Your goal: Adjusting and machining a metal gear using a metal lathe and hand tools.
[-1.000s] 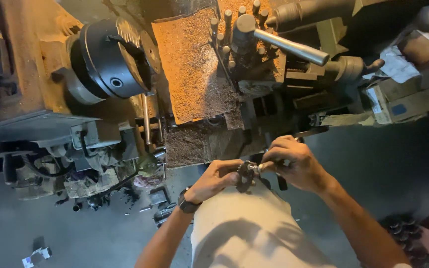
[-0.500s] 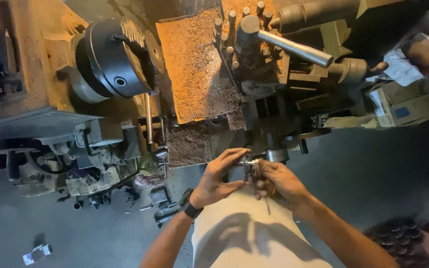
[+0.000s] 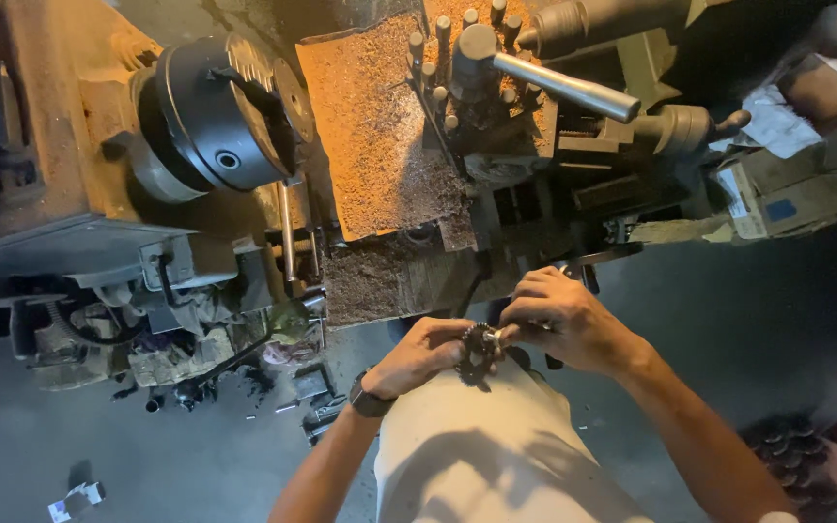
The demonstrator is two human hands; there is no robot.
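While both hands meet just above the person's pale shirt (image 3: pixel 477 446), left hand (image 3: pixel 423 353) cupping a small dark toothed gear (image 3: pixel 480 351), right hand (image 3: pixel 564 320) pinching its shiny hub, lathe chuck (image 3: pixel 220 116) and chip-strewn carriage (image 3: pixel 380 126) beyond, watch (image 3: pixel 368 399) on left wrist.

My left hand (image 3: pixel 418 356) and right hand (image 3: pixel 569 324) cover most of the small toothed gear (image 3: pixel 480 351), so I can't tell how either grip closes on it. The dark round parts (image 3: pixel 789 455) at lower right are too dim to identify.
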